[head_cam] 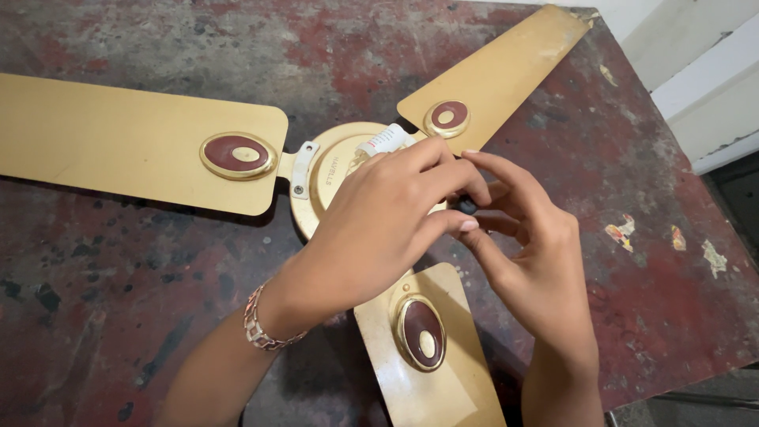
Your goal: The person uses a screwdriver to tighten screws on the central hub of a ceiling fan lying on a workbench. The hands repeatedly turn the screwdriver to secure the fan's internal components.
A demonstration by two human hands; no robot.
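A gold ceiling fan (332, 170) with three blades lies flat on a worn red table (118, 269). Each blade carries a maroon oval ornament (237, 154). My left hand (379, 221) covers the round motor hub, its fingers curled over the middle. My right hand (530, 253) meets it from the right. Between the fingertips of both hands sits a small black part (468, 205). A white cylindrical capacitor (385, 141) rests on the hub just above my left hand. A metal bracelet (257, 328) circles my left wrist.
The left blade (118, 134) stretches to the left edge of view, another blade (506, 67) points up right, and the third (431, 372) points toward me. The table's right edge runs beside a pale wall (696, 71).
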